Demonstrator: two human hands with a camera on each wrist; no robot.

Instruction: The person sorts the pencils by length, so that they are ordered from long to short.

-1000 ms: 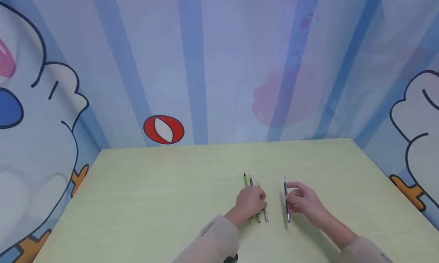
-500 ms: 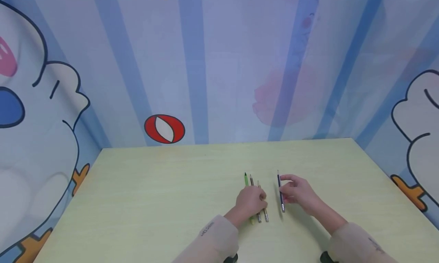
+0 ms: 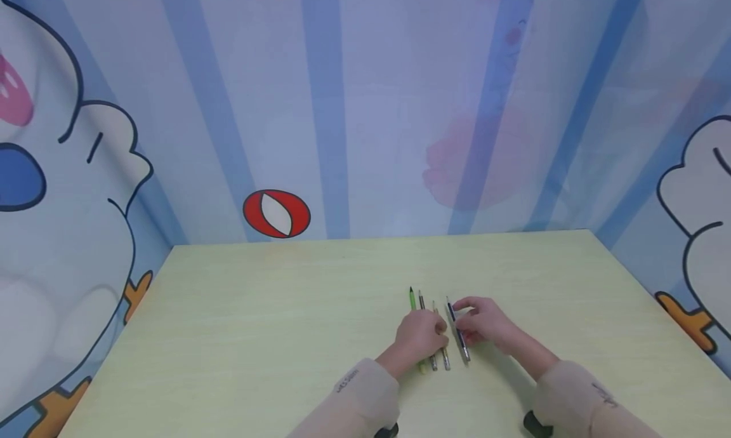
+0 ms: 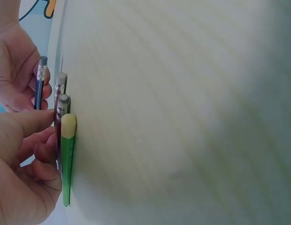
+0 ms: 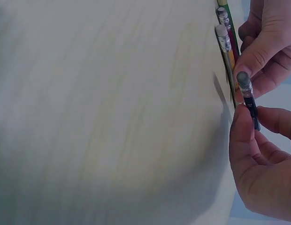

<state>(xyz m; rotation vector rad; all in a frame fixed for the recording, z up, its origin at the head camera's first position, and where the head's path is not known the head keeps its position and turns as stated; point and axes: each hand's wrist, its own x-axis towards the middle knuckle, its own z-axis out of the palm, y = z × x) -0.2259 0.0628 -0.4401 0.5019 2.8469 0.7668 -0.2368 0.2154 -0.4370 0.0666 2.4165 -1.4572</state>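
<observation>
My right hand [image 3: 485,322] pinches a dark blue pencil [image 3: 459,331] between thumb and fingers, its grey eraser end toward me. In the right wrist view this pencil [image 5: 249,101] appears raised above the tabletop. Just left of it, my left hand [image 3: 419,335] lies over three pencils placed side by side on the table. They are a green pencil [image 4: 67,161], a dark red pencil [image 5: 224,16] with an eraser, and a wood-coloured pencil [image 3: 446,359] with an eraser. The left thumb and fingertips grip the wood-coloured one; their middles are partly hidden under the hand.
The pale yellow table [image 3: 274,324] reaches back to a striped blue backdrop [image 3: 377,108] with cartoon figures printed on it. A dark band [image 3: 538,424] shows at the right sleeve's underside.
My right hand has moved left with the dark blue pencil, bringing it close to the row. The pencil has tilted, its tip leaning left. The left hand has stayed in place.
</observation>
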